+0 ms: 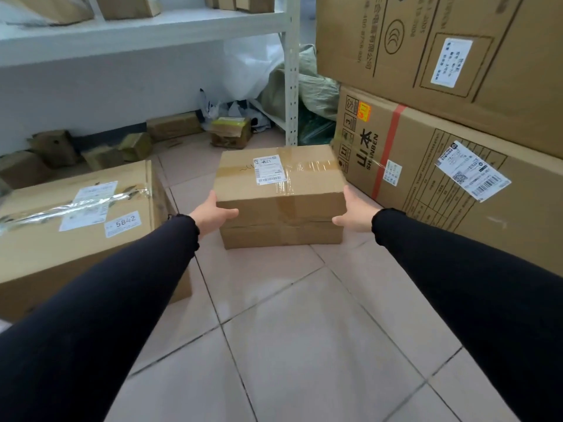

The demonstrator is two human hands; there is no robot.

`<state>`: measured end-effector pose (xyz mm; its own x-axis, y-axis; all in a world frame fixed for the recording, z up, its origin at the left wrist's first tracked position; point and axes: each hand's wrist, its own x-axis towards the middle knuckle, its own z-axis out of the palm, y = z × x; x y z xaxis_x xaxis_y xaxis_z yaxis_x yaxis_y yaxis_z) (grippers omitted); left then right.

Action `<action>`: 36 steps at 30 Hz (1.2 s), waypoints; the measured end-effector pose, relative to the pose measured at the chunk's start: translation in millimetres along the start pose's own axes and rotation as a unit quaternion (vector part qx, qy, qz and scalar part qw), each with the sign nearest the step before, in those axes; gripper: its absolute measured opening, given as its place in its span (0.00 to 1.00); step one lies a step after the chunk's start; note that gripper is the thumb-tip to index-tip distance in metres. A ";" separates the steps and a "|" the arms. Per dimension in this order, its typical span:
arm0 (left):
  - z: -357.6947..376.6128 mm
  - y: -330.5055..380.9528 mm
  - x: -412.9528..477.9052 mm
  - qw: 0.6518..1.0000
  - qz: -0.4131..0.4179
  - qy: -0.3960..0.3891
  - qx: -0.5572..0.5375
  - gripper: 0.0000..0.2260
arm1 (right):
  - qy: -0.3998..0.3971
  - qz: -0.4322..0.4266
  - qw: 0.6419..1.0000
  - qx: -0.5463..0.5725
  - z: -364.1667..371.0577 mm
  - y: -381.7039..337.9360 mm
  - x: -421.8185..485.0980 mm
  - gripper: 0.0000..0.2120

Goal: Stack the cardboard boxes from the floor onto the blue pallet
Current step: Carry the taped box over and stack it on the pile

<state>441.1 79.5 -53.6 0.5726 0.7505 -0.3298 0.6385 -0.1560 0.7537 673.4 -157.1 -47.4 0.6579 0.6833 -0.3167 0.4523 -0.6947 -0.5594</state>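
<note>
A taped cardboard box (281,181) with a white shipping label lies on top of a second, flatter box (281,237) that rests on the tiled floor. My left hand (211,214) presses against the upper box's left side, thumb on its front face. At the box's right side, my right hand (353,213) is held against the edge with fingers spread. Both arms wear black sleeves. The blue pallet is not in view.
A large box (76,226) marked 5842 stands close on the left. Two very large cartons (457,184) are stacked on the right. A white metal shelf (291,86) stands behind, with small boxes (173,126) and bags along the wall. Tiled floor (289,330) lies in front.
</note>
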 end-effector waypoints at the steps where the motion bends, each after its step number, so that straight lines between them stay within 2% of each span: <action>1: 2.1 -1.2 2.7 1.000 0.002 0.006 -0.016 0.35 | -0.002 0.001 1.000 0.022 0.7 2.0 2.3 0.44; 5: 6.5 -19.0 4.5 0.997 -0.010 0.048 -0.054 0.31 | 0.055 0.021 0.994 0.090 7.2 14.3 3.8 0.36; 9: 4.4 -37.3 -9.2 0.995 -0.043 0.043 -0.084 0.38 | 0.085 0.076 0.987 0.109 19.5 29.1 -3.6 0.37; 13: 18.0 -43.5 -30.1 0.992 -0.034 0.050 -0.110 0.25 | 0.078 0.115 0.977 0.160 38.1 31.1 -19.0 0.36; 17: 16.9 -41.7 -43.1 0.975 0.000 0.014 -0.221 0.18 | 0.106 0.115 0.952 0.263 47.4 28.6 -39.5 0.38; 21: -11.1 -12.4 -70.5 0.973 0.059 0.023 -0.220 0.19 | 0.147 0.046 0.937 0.313 25.1 13.1 -66.0 0.37; 24: -47.1 22.2 -99.3 0.962 0.125 0.041 -0.237 0.20 | 0.218 -0.017 0.917 0.333 -6.7 -19.0 -94.9 0.33; 26: -84.6 42.5 -123.3 0.950 0.162 0.063 -0.259 0.19 | 0.248 -0.056 0.903 0.348 -23.1 -54.6 -118.3 0.37; 28: -130.8 55.0 -149.6 0.940 0.188 0.090 -0.270 0.19 | 0.270 -0.099 0.893 0.346 -29.0 -92.4 -138.7 0.46; 29: -156.2 56.4 -164.2 0.938 0.195 0.102 -0.269 0.18 | 0.270 -0.119 0.890 0.348 -29.0 -114.7 -150.8 0.48; 33: -262.1 29.5 -233.5 0.930 0.191 0.160 -0.268 0.16 | 0.242 -0.209 0.885 0.339 -7.8 -212.9 -202.0 0.39; 36: -342.4 -15.0 -289.6 0.923 0.185 0.224 -0.251 0.19 | 0.179 -0.263 0.883 0.345 25.3 -290.0 -238.4 0.39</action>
<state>89.6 84.5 225.2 0.3626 0.9132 0.1861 0.0584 -0.2215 0.9734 370.2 -112.9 170.9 0.6705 0.6695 0.3197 0.3584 0.0850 -0.9297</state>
